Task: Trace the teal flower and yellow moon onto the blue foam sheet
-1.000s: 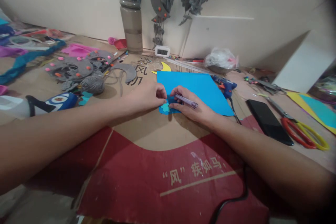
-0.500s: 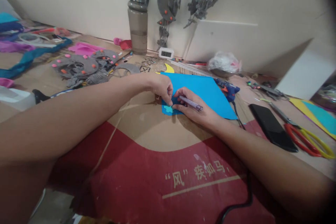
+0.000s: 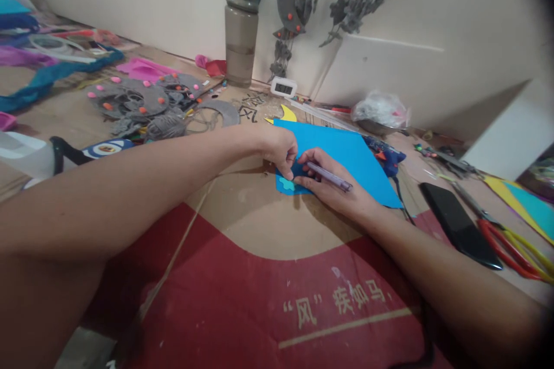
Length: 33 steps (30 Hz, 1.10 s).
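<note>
A blue sheet (image 3: 346, 155) lies on the cardboard, with a small teal flower-shaped cutout (image 3: 285, 184) on its near left corner. My left hand (image 3: 280, 149) is closed, its fingers curled, and a fingertip presses down on the cutout's edge. In my right hand (image 3: 322, 183) is a translucent purple pen (image 3: 331, 176), which slants back across the hand. Its tip is hidden behind the fingers, close to the cutout. The right thumb rests on the sheet beside the cutout. A yellow crescent (image 3: 288, 113) shows behind the sheet's far left corner.
At right lie a black phone (image 3: 459, 225), red-and-yellow-handled scissors (image 3: 508, 248) and a dark blue glue gun (image 3: 392, 160). A water bottle (image 3: 241, 40) and small clock (image 3: 283, 88) stand at the back. Grey felt pieces (image 3: 130, 101) sit at left.
The view has shifted, so everything sits a little further right. Both hands stay by the cutout; the left fingers look slightly more curled, and the pen is still in the right hand.
</note>
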Each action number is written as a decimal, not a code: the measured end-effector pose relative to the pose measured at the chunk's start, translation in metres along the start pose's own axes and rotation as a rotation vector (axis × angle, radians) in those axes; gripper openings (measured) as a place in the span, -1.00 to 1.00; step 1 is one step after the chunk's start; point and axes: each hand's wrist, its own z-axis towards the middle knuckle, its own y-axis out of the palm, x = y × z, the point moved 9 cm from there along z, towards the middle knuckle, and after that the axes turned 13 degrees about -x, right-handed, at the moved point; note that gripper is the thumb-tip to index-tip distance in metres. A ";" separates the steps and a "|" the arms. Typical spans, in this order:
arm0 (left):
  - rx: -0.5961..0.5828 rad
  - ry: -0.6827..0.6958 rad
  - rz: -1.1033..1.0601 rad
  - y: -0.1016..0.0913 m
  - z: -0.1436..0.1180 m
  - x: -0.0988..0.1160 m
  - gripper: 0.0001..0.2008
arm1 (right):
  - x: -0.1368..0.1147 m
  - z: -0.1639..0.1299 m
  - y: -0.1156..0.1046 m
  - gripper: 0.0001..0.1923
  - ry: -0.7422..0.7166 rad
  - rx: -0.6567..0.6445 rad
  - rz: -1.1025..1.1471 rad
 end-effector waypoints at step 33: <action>0.049 -0.031 0.033 -0.004 -0.007 0.005 -0.79 | -0.023 -0.008 0.012 -0.67 0.193 0.102 0.201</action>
